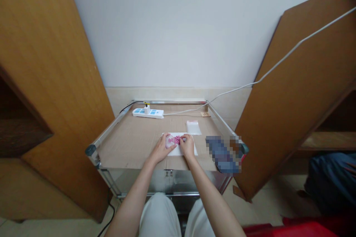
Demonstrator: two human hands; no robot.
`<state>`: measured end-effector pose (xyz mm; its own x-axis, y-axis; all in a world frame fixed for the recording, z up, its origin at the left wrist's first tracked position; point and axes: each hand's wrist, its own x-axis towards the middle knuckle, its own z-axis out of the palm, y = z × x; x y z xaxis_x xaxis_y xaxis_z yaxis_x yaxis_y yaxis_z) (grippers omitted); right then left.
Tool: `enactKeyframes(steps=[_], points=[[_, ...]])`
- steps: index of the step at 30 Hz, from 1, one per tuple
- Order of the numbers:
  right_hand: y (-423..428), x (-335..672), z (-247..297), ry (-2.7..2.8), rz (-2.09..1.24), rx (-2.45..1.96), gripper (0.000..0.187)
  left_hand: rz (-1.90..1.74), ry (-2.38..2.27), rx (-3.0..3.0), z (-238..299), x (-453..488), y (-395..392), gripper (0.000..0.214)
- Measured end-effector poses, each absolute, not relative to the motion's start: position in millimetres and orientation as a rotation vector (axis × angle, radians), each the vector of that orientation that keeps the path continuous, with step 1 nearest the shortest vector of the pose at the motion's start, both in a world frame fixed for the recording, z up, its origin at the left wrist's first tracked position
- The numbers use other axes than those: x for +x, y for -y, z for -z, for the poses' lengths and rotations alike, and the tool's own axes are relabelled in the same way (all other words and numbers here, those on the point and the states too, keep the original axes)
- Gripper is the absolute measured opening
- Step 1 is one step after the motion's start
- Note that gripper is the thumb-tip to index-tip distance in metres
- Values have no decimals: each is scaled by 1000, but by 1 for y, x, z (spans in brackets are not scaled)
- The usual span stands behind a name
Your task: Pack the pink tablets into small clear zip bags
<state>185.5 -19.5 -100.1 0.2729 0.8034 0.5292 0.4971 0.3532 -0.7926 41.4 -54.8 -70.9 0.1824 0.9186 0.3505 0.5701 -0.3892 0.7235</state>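
Observation:
Several small pink beads (177,140) lie bunched on a white sheet (175,152) near the front of the cardboard-covered tabletop (125,140). Left of them, my left hand (161,150) curls its thumb and fingers around a small clear plastic container (168,141) with pink pieces in it; whether it is a bag or a box is too small to tell. My right hand (188,146) is at the right edge of the beads, fingertips pinched together. What those fingertips hold, if anything, is hidden. A stack of clear plastic bags (194,127) lies just behind the sheet.
A white power strip (148,113) with a plug sits at the back left. Its white cable (230,91) runs off to the upper right. A blurred dark object (222,154) lies at the right front. Metal rails (111,127) edge the table; wooden panels (292,92) stand on both sides.

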Motion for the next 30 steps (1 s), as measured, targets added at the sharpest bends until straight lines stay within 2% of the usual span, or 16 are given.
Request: enactKeyframes(steps=[5, 11, 20, 25, 30], points=[[19, 188, 99, 1349, -335, -1259, 8, -1085, -1404, 2017, 72, 41, 55, 54], [23, 189, 91, 1339, -462, -1146, 16, -1087, -1389, 2033, 72, 41, 54, 53], [35, 185, 77, 1606, -556, -950, 16, -1105, -1361, 2032, 73, 42, 53, 52], [37, 181, 77, 1479, -560, -977, 19, -1149, -1366, 1989, 72, 43, 53, 50], [40, 179, 76, 1642, -505, -963, 17, -1178, -1352, 1943, 77, 41, 47, 48]])
